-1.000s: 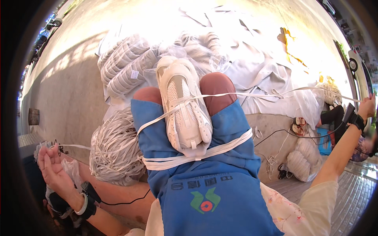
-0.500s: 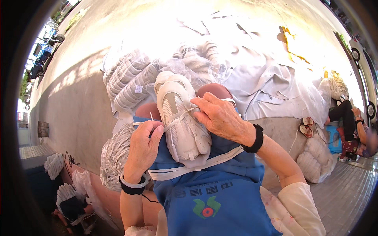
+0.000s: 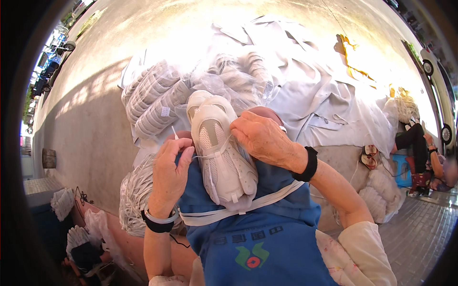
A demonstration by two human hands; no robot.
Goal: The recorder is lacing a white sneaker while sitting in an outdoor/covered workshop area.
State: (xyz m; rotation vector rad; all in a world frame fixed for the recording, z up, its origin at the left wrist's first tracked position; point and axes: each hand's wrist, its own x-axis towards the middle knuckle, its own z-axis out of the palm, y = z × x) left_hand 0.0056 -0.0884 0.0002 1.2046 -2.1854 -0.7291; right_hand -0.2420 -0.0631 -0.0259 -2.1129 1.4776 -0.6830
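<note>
A white mesh sneaker upper (image 3: 224, 167) lies on my lap, on a blue apron (image 3: 267, 224) tied with a white band (image 3: 267, 200). A thin white shoelace (image 3: 205, 156) crosses it. My left hand (image 3: 169, 167), at the shoe's left side, pinches one part of the lace, and a white tip (image 3: 174, 132) sticks up past the fingers. On the right side my right hand (image 3: 265, 140) is closed on the lace near the eyelets; its fingertips hide the exact grip. Beside my left wrist hangs a bundle of white laces (image 3: 136, 200).
Stacks of white shoe uppers in clear plastic (image 3: 157, 97) lie ahead on a pale cloth (image 3: 324, 100). At the right are red sandals (image 3: 369, 157), a blue stool (image 3: 403, 169) and a seated person (image 3: 431, 162). A plastic bag (image 3: 100, 229) sits lower left.
My left hand has risen slightly and moved a little left, with the lace tip higher. My right hand's fingers have curled more tightly beside the shoe.
</note>
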